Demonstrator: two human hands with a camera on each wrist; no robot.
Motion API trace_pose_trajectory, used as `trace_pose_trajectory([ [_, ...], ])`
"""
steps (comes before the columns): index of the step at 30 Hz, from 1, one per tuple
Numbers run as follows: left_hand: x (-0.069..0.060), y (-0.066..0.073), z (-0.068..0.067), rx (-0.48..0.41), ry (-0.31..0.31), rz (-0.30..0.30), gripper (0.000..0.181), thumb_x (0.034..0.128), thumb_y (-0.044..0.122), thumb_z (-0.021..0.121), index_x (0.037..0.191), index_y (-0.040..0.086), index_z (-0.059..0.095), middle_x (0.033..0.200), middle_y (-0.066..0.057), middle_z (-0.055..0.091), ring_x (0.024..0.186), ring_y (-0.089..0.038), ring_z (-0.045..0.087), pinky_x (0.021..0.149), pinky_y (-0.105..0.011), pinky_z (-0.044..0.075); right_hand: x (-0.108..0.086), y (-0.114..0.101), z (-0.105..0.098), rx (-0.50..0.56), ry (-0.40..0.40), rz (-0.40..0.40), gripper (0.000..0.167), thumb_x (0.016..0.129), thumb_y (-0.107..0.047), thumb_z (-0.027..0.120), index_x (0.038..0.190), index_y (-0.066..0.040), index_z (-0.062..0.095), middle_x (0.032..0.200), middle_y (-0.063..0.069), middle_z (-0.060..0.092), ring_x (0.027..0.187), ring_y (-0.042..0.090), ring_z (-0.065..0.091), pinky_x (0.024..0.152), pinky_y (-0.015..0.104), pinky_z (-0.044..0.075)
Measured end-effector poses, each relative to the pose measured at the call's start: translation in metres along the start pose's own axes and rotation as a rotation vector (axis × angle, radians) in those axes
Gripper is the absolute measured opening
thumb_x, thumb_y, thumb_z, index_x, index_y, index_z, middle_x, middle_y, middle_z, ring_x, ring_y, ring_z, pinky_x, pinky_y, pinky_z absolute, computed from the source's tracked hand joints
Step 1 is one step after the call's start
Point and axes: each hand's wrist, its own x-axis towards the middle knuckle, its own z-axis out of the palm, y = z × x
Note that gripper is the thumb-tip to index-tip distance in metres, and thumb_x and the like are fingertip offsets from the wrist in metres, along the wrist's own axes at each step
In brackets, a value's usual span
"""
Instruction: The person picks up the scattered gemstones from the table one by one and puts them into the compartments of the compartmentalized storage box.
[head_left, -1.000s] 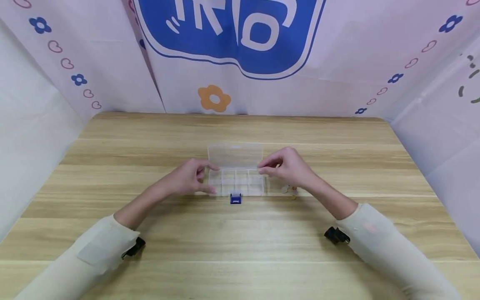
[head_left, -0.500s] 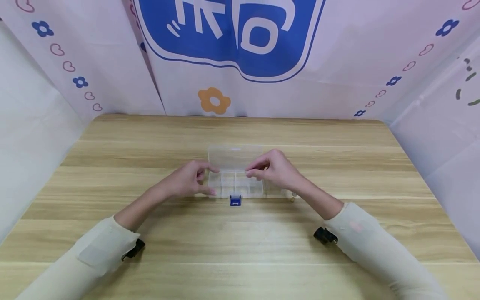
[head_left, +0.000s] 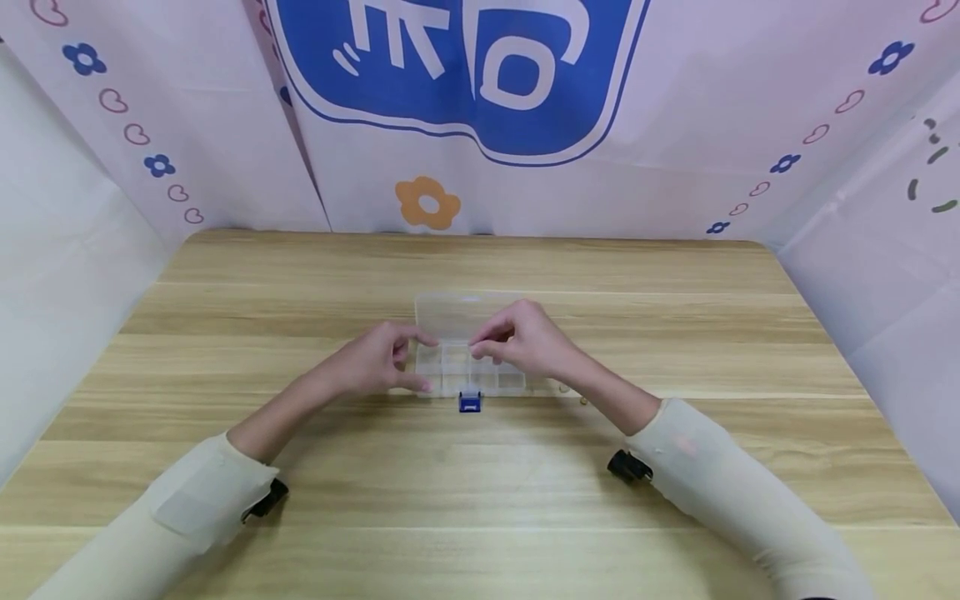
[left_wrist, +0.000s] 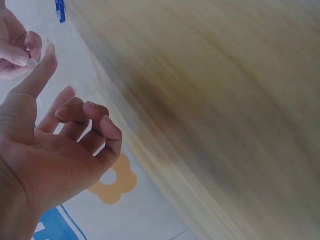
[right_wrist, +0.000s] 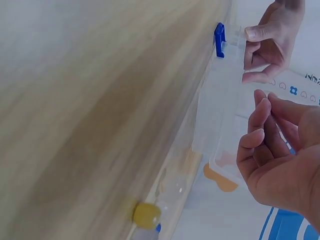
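Found on worktop: clear box with lid raised, contents unconfirmed; noted left hand spanning one end in wide finger-and-thumb grip; noted right hand over box, grip pinched together; judged filling unfinished, with yellow bead outside; discerned small pale piece within pinch.

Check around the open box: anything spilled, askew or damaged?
No damage shows, and the clear box sits square with its lid raised. A yellow piece and clear pieces lie loose on the table beside it, slightly odd outside the box, though perhaps set there.
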Motion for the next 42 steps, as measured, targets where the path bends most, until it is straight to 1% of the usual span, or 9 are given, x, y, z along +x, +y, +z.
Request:
trace_pose_trajectory([
  [6,0.0,0.0,0.0,-0.003,0.004,-0.02,0.057,0.0812,0.014,0.09,0.13,-0.002,0.067,0.062,0.004,0.036,0.056,-0.012,0.033,0.054,-0.024,0.03,0.007,-0.005,0.005,0.008,-0.027,-0.018,0.011,0.095,-0.006,0.075,0.101,0.003,0.08,0.088,0.007,0.078,0.073,0.03,0.072,0.063,0.028,0.056],
  [12,0.0,-0.001,-0.001,0.01,0.009,-0.008,0.057,0.0811,0.014,0.091,0.13,-0.003,0.067,0.062,0.003,0.037,0.056,-0.012,0.033,0.054,-0.024,0.03,0.014,-0.007,0.008,0.009,-0.048,-0.034,0.011,0.096,-0.005,0.074,0.101,0.004,0.08,0.089,0.009,0.078,0.073,0.032,0.071,0.063,0.026,0.056],
  [20,0.002,-0.001,0.0,0.021,-0.006,-0.01,0.058,0.0818,0.017,0.09,0.132,-0.002,0.067,0.061,0.004,0.036,0.055,-0.011,0.031,0.053,-0.023,0.028,0.02,-0.01,0.013,0.005,-0.061,-0.013,0.01,0.096,-0.005,0.075,0.099,0.003,0.08,0.091,0.008,0.078,0.074,0.029,0.073,0.066,0.028,0.059],
  [26,0.002,-0.001,0.0,0.025,-0.007,-0.005,0.058,0.0821,0.016,0.09,0.131,-0.003,0.066,0.061,0.003,0.037,0.055,-0.011,0.031,0.052,-0.024,0.028,0.026,-0.012,0.02,-0.019,-0.078,-0.003,0.009,0.094,-0.004,0.076,0.097,0.003,0.08,0.089,0.008,0.078,0.07,0.026,0.072,0.062,0.027,0.058],
  [31,0.003,-0.001,-0.001,0.042,-0.006,-0.025,0.059,0.081,0.018,0.091,0.13,-0.002,0.066,0.065,0.002,0.042,0.058,-0.012,0.035,0.054,-0.024,0.029,0.03,-0.014,0.025,-0.038,-0.081,-0.01,0.008,0.093,-0.003,0.077,0.096,0.003,0.08,0.088,0.008,0.078,0.069,0.025,0.071,0.061,0.025,0.056],
  [35,0.003,0.0,-0.001,0.045,-0.006,-0.021,0.059,0.0805,0.019,0.092,0.129,-0.002,0.067,0.066,0.001,0.042,0.059,-0.012,0.036,0.054,-0.025,0.029,0.032,-0.015,0.028,-0.049,-0.083,-0.008,0.006,0.093,-0.003,0.077,0.095,0.002,0.08,0.088,0.008,0.078,0.067,0.022,0.07,0.061,0.024,0.056],
  [38,0.003,0.0,-0.001,0.039,-0.008,-0.015,0.058,0.0803,0.019,0.092,0.129,-0.001,0.067,0.066,0.001,0.042,0.059,-0.013,0.036,0.054,-0.025,0.029,0.034,-0.015,0.03,-0.061,-0.083,-0.005,0.006,0.092,-0.003,0.078,0.095,0.002,0.08,0.088,0.007,0.078,0.067,0.016,0.069,0.062,0.024,0.056],
  [42,0.002,0.0,-0.002,0.035,-0.008,-0.012,0.057,0.0804,0.018,0.091,0.128,0.0,0.068,0.065,0.001,0.041,0.059,-0.013,0.036,0.054,-0.025,0.029,0.037,-0.016,0.033,-0.07,-0.079,-0.002,0.006,0.091,-0.001,0.077,0.096,0.002,0.08,0.088,0.008,0.078,0.069,0.012,0.069,0.065,0.023,0.057],
])
